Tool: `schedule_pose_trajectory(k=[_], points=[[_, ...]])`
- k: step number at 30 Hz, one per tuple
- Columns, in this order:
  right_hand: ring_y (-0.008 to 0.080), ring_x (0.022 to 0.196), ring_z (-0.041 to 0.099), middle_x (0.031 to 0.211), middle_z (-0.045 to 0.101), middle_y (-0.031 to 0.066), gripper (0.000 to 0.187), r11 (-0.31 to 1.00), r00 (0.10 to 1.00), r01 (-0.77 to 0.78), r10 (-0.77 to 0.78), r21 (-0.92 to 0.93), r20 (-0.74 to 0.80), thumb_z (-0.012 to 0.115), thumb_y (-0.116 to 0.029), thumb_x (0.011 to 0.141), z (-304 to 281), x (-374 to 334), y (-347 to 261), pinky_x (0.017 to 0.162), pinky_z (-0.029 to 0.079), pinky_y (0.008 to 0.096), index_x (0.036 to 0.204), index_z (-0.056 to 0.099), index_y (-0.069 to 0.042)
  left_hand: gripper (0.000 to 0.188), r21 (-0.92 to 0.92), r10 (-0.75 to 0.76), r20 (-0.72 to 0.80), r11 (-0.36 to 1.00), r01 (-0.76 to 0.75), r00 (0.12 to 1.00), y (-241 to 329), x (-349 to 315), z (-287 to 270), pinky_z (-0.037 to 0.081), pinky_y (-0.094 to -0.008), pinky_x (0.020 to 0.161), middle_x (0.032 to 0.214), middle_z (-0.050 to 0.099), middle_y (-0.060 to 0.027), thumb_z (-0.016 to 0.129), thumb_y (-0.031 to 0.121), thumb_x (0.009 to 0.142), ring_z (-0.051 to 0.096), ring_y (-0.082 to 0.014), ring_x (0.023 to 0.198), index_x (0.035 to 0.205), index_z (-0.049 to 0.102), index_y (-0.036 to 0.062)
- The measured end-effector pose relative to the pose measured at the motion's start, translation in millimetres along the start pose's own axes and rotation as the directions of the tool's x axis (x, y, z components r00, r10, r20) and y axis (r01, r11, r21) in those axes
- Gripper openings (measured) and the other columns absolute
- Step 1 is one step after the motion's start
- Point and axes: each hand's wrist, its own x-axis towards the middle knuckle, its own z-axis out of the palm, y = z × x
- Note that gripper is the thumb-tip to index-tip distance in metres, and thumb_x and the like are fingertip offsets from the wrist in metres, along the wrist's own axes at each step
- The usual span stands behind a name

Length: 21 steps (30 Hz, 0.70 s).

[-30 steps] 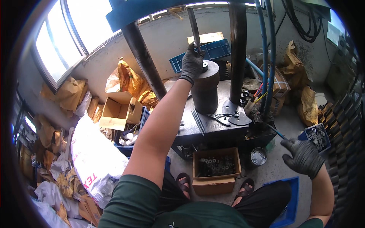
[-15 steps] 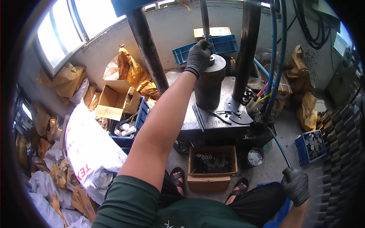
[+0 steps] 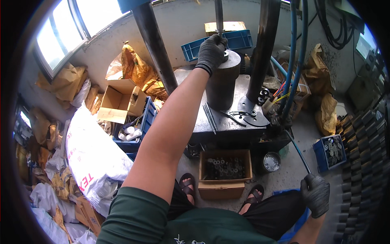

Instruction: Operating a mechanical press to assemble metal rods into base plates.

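Observation:
My left hand [image 3: 211, 54], in a dark grey glove, is closed at the lower end of a vertical metal rod [image 3: 219, 17], just over a thick steel cylinder [image 3: 220, 87]. What its fingers pinch is hidden behind the hand. A small metal ring [image 3: 226, 55] shows on the cylinder's top beside the fingers. The cylinder stands upright on a steel press table [image 3: 195, 116] between two dark columns. At the lower right, my gloved right hand [image 3: 316, 196] is wrapped round the end of a long thin lever [image 3: 298, 153], which slants up to the table's right corner.
Thin rods [image 3: 210, 118] and a fan-shaped plate [image 3: 256, 118] lie on the table. A cardboard box of metal rings [image 3: 225, 185], a tin [image 3: 271, 162] and a blue parts bin [image 3: 330, 153] stand on the floor. Blue hoses [image 3: 293, 61] hang at right; a white sack [image 3: 91, 154] leans at left.
The whole scene sits slightly higher in the picture as the view shifts. Both hands keep their places on the rod's end and the lever, with no clear movement of either.

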Motion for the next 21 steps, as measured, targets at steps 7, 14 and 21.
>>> schedule_pose_trajectory(k=[7,14,21], points=[[0.0414,0.073,0.064,0.075,0.062,0.0212,0.011,0.999,0.999,-0.033,0.034,0.041,-0.026,0.071,-0.011,0.078,0.0,0.3,-3.1,0.067,0.051,0.0483,0.076,0.064,-0.003,0.024,-0.039,-0.047,0.007,0.998,0.047,0.999,2.1,-3.9,-0.2,0.054,-0.0394,0.076,0.085,0.073,-0.0163,0.063,0.025,0.100,0.070,-0.0281,0.078,0.107,0.072,0.0036],[0.0416,0.073,0.064,0.075,0.062,0.0213,0.010,0.999,0.998,-0.036,0.038,0.037,-0.048,0.070,-0.010,0.078,-1.7,3.9,-4.3,0.067,0.051,0.0478,0.075,0.063,-0.003,0.025,-0.020,-0.038,0.014,0.999,0.038,0.999,2.4,-4.8,0.1,0.053,-0.0338,0.076,0.083,0.072,-0.0107,0.063,0.026,0.100,0.068,-0.0206,0.078,0.106,0.073,0.0031],[0.0375,0.088,0.070,0.094,0.070,0.0211,0.017,0.981,0.937,0.192,-0.181,0.006,-0.299,0.066,-0.005,0.089,-26.7,63.8,8.1,0.078,0.055,0.0429,0.105,0.071,-0.002,0.027,-0.006,-0.067,0.057,0.998,0.068,0.996,9.5,-5.5,-5.3,0.054,-0.0285,0.071,0.082,0.070,-0.0038,0.068,0.028,0.099,0.064,-0.0122,0.073,0.109,0.073,0.0036]])
